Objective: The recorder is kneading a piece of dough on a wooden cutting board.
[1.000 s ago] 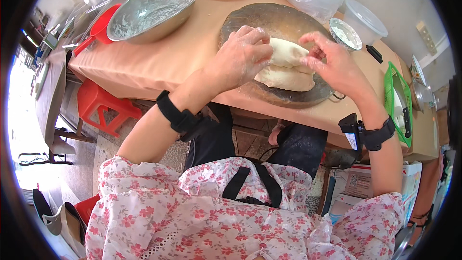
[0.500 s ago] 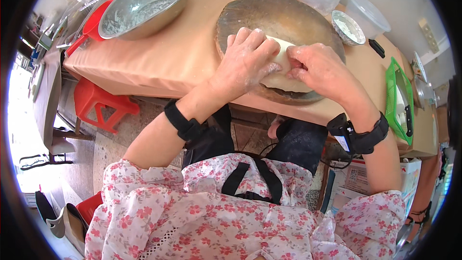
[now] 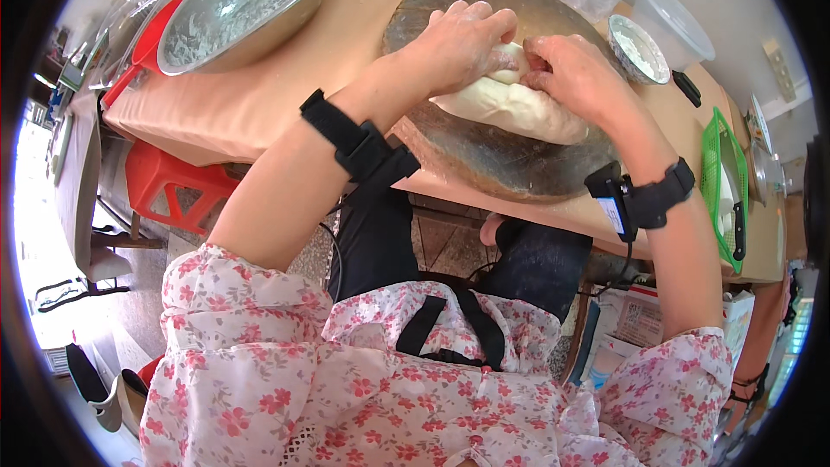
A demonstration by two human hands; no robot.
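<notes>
A pale lump of dough (image 3: pixel 519 110) lies on a round, dark wooden board (image 3: pixel 484 160), its near part a long thick roll. My left hand (image 3: pixel 467 41) is curled over the far edge of the dough, with floury fingers gripping it. From the right, my right hand (image 3: pixel 575 71) pinches the same far edge between thumb and fingers. The two hands are close together but apart, and the fingertips are partly hidden by the dough.
A flour-dusted metal basin (image 3: pixel 251 13) and a red ladle-like scoop (image 3: pixel 154 45) stand at the left. A bowl of white powder (image 3: pixel 638 50), a clear plastic tub (image 3: pixel 673 22) and a green basket (image 3: pixel 724 190) with a black-handled knife (image 3: pixel 739 229) are at the right. Below is a red stool (image 3: pixel 173 182).
Both hands have moved away from me to the far side of the dough. The near part of the dough, hidden before, now shows as a thick roll, and more of the board's near side is visible.
</notes>
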